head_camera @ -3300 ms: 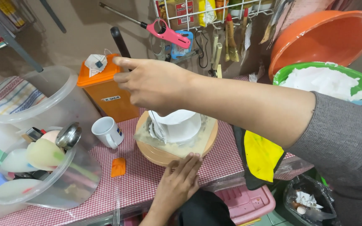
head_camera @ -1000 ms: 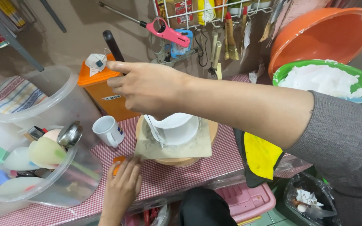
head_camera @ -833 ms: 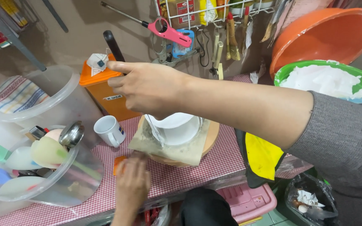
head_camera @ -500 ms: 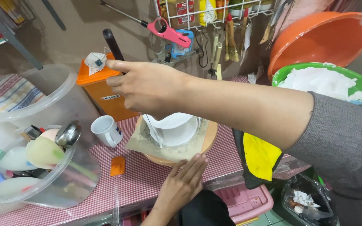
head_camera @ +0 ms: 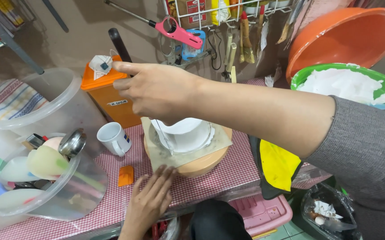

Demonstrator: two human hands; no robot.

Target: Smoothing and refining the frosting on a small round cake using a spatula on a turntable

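The right hand (head_camera: 157, 91) is held above the turntable (head_camera: 201, 162), its fingers curled together around a thin tool (head_camera: 163, 135); only the lower part of that tool is seen, so what the grip closes on higher up cannot be told. The tool is a slim pale rod, and its long axis runs nearly upright, the lower end pointing down and slightly right onto the white cake (head_camera: 183, 133). The cake is low, round and smooth, set on a square sheet of paper (head_camera: 219, 142) upon the tan turntable, which stands near the front edge of the checked table (head_camera: 228, 175). The left hand (head_camera: 150, 202) is laid flat, fingers spread apart, at the table's front edge, its fingertips touching the turntable's base. A small orange scraper (head_camera: 126, 175) lies just beside it, and a white mug (head_camera: 112, 138) further back.
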